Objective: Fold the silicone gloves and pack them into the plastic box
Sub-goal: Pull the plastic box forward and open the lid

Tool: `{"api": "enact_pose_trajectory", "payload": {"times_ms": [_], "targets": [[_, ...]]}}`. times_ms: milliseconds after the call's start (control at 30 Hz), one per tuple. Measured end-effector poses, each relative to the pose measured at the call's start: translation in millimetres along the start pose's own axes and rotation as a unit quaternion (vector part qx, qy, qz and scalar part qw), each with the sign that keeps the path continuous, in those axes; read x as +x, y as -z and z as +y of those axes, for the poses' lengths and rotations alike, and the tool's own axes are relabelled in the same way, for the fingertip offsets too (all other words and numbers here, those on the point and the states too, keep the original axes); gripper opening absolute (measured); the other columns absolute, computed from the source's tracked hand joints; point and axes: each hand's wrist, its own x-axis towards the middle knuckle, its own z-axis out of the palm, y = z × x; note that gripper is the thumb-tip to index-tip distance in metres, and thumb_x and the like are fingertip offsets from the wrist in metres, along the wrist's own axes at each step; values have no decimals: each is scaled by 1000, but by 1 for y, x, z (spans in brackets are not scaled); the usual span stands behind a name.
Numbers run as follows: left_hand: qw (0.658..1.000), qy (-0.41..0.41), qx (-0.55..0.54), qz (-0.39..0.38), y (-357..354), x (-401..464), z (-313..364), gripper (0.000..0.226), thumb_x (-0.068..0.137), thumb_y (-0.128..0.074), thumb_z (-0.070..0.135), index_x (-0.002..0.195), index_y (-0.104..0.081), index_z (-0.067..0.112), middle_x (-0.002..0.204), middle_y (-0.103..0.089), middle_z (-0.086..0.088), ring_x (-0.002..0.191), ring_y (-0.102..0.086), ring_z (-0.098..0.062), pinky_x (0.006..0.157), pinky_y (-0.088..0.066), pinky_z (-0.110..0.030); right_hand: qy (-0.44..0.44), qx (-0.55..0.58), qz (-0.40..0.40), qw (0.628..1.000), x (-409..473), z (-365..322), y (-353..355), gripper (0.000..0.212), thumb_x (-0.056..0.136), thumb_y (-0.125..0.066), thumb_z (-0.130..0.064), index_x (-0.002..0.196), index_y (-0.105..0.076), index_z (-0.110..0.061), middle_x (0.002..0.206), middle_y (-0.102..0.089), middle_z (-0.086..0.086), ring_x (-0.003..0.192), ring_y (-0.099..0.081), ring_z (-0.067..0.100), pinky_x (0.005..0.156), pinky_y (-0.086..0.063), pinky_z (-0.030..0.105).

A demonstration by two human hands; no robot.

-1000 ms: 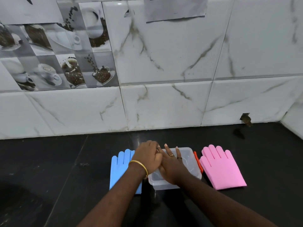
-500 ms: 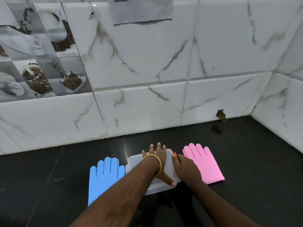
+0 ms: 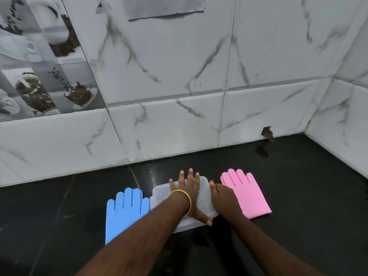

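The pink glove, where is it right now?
In the head view the pink glove lies flat on the black counter, right of the plastic box, with the right hand at its near-left edge.

The left hand and its forearm hide much of the box lid, the right hand hides the box's right edge and the pink glove's near-left corner, and the paper is cut off at the top.
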Motion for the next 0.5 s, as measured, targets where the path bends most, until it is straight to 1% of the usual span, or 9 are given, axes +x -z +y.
{"api": "enact_pose_trajectory", "payload": {"times_ms": [67,200,267,300,333,367,400,467,500], "targets": [[1000,-1,-4,2,-1,1,0,151,48,-73,79,150,22,21,159,27,-6,145,24,-37,111,4,-69,-8,23,-22,999,1,3,2,36,104,-40,-35,132,-53,-17,134,-60,0,121,-55,11,104,-36,20],[1000,-3,-6,3,-1,1,-1,151,48,-73,79,150,22,21,159,27,-6,145,24,-37,111,3,-69,25,43,-57,997,2,10,3,43,101,-47,-36,138,-49,-13,138,-57,3,126,-53,15,107,-35,24],[1000,-3,-8,4,-2,1,-1,152,47,-73,80,150,22,21,159,27,-6,145,23,-37,110,3,-69,-11,111,-79,991,-1,11,0,38,100,-48,-36,132,-53,-16,131,-61,3,121,-56,16,105,-40,27],[1000,-3,-9,4,-2,1,-1,152,46,-73,80,150,22,21,160,26,-5,145,23,-37,110,3,-70,-59,184,-86,977,-4,11,-2,31,101,-48,-36,123,-59,-18,121,-66,5,114,-61,19,101,-45,30],[1000,-4,-10,4,-2,1,-1,151,47,-73,80,150,22,21,160,26,-5,145,23,-37,110,3,-70,-115,277,-82,950,-7,10,-3,29,100,-48,-37,111,-64,-16,109,-70,9,104,-65,25,94,-50,37],[1000,-5,-11,5,-2,1,-1,151,47,-73,80,150,21,21,160,25,-5,146,22,-37,110,3,-70,-176,366,-78,910,-9,9,-5,32,99,-49,-38,102,-67,-12,101,-71,14,94,-68,27,85,-54,40],[1000,-6,-10,5,-1,0,-1,150,48,-73,79,150,21,21,160,25,-5,146,22,-37,110,3,-70,-212,418,-84,879,-10,9,-6,31,97,-53,-39,97,-68,-12,96,-72,14,84,-70,22,74,-58,37],[1000,-7,-10,4,-1,0,-1,150,48,-72,79,150,21,21,160,24,-5,146,22,-36,110,3,-70,-224,447,-123,857,-12,11,-8,17,91,-66,-35,90,-70,-18,85,-76,2,72,-72,8,57,-58,23],[1000,-8,-11,5,-1,0,-2,150,48,-72,80,150,21,22,160,24,-5,146,22,-36,110,3,-70,-231,458,-137,847,-13,11,-8,13,87,-72,-31,88,-71,-18,80,-76,-2,70,-72,8,54,-56,20]]}}
